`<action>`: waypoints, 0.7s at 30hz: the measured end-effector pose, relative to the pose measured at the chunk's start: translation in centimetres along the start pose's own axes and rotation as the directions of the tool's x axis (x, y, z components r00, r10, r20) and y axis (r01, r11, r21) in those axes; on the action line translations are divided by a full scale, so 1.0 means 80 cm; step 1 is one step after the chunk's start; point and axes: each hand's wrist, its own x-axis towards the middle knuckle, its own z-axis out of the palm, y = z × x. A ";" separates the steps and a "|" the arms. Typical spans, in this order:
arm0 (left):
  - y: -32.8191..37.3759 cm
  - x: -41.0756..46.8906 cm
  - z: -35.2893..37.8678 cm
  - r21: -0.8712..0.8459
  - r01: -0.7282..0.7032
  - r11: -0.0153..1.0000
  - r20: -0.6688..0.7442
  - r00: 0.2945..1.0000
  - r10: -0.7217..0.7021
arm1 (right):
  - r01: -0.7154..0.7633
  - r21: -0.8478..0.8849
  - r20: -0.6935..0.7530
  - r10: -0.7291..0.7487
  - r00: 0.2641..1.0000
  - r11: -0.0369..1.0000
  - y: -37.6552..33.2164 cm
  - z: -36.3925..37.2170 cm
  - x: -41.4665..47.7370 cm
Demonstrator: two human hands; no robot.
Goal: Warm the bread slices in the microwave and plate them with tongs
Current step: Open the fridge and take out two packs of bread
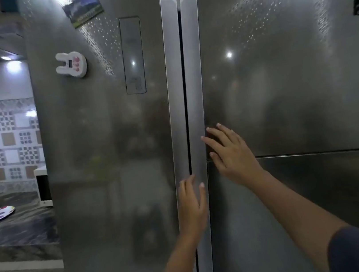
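Since the bread slices are nowhere in view, probably behind the closed refrigerator (105,147) doors, the step is judged as fetching: left hand (192,206) and right hand (229,151), fingers straight and grasping nothing, rest at the centre handles, which next need a pull, while the microwave (43,186) is half-hidden and the plate (10,209) is cut off.

Silver speckled fridge doors (110,146), white polka-dot plate (1,214), dark veined countertop (20,229), patterned geometric tiles (2,139)

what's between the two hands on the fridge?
Head view: only the right door's vertical handle strip lies between the left hand and the right hand. Nothing else sits in that stretch.
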 end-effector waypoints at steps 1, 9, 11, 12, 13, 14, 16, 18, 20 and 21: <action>-0.007 -0.008 0.007 -0.063 0.061 0.996 0.007 0.998 -0.061 | 0.039 -0.062 0.028 -0.037 0.999 0.997 -0.003 0.011 0.001; -0.061 -0.040 0.070 -0.295 0.252 0.922 0.119 0.967 -0.227 | 0.130 -0.310 0.043 -0.123 0.991 0.942 0.007 0.064 -0.005; -0.071 -0.045 0.079 -0.314 0.287 0.905 0.121 0.958 -0.261 | 0.117 -0.317 0.022 -0.117 0.993 0.941 0.005 0.067 -0.006; -0.076 -0.046 0.082 -0.314 0.303 0.900 0.113 0.953 -0.282 | 0.114 -0.318 0.006 -0.118 0.993 0.941 0.003 0.070 -0.007; -0.079 -0.046 0.082 -0.319 0.314 0.894 0.108 0.949 -0.295 | 0.104 -0.315 0.003 -0.109 0.994 0.943 0.000 0.070 -0.009; -0.080 -0.046 0.080 -0.310 0.325 0.893 0.114 0.946 -0.305 | 0.092 -0.311 0.006 -0.095 0.995 0.946 -0.003 0.070 -0.009; -0.076 -0.042 0.073 -0.261 0.358 0.897 0.166 0.932 -0.323 | 0.052 -0.298 0.041 -0.042 0.998 0.953 -0.011 0.068 -0.009; -0.072 -0.040 0.066 -0.226 0.390 0.893 0.216 0.914 -0.345 | 0.012 -0.293 0.081 0.012 0.997 0.956 -0.021 0.063 -0.007; -0.068 -0.038 0.062 -0.203 0.419 0.885 0.244 0.897 -0.368 | -0.044 -0.293 0.118 0.082 0.990 0.955 -0.030 0.060 -0.005; -0.067 -0.037 0.062 -0.183 0.432 0.883 0.255 0.888 -0.382 | -0.067 -0.300 0.129 0.110 0.985 0.952 -0.034 0.058 -0.004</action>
